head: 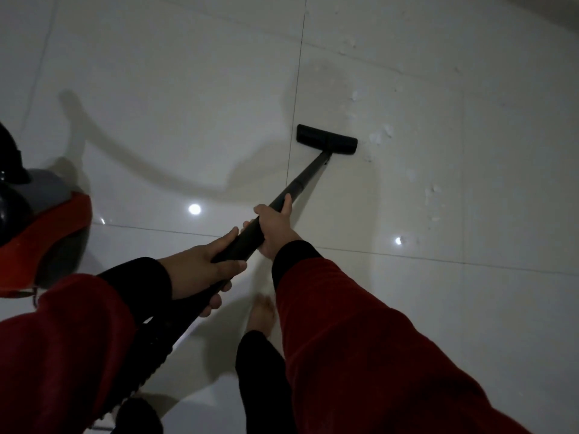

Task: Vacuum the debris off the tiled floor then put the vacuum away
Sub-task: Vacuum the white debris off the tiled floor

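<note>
A black vacuum wand (302, 179) slants from my hands up to its flat black floor head (326, 143), which rests on the white tiled floor (175, 98). My right hand (277, 228) grips the wand higher up; my left hand (200, 269) grips it lower, near the ribbed hose (156, 349). Small white scraps of debris (380, 137) lie just right of the floor head and trail down the floor to the right (432, 195). The red and grey vacuum body (47, 227) sits at the left edge.
My bare foot (261, 311) and dark trouser leg (263, 380) stand below the wand. More white scraps (351, 45) dot the tiles at the upper right. Ceiling lights reflect as bright spots (194, 209) on the glossy floor. The hose casts a curved shadow across the left tiles.
</note>
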The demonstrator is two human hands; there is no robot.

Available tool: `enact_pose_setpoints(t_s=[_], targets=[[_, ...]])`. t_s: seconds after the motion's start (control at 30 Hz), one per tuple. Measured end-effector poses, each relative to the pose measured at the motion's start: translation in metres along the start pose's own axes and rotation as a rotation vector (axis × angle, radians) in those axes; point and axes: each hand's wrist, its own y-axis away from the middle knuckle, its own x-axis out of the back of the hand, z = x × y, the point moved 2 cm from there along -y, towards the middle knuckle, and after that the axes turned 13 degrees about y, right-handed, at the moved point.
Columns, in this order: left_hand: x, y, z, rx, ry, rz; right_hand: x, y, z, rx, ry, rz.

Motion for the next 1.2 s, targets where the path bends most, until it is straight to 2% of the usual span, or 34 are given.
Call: enact_pose_setpoints(t_s=[0.43,0.73,0.97,1.2], targets=[[-0.009,-0.056,0.079,-0.058,0.061,0.047,0.004,-0.052,-0.095,0.025,0.090,-0.050],[0.028,-0.102,0.164,-0.148,0.013,0.056,-0.037,-0.101,-0.186,0.083,0.112,-0.054],[0.062,-0.126,0.241,-0.130,-0.080,0.009,-0.068,-0.123,-0.255,0.071,0.056,0.001],[0.090,-0.142,0.310,-0.093,-0.056,-0.034,-0.094,-0.138,-0.315,0.077,0.034,0.041]])
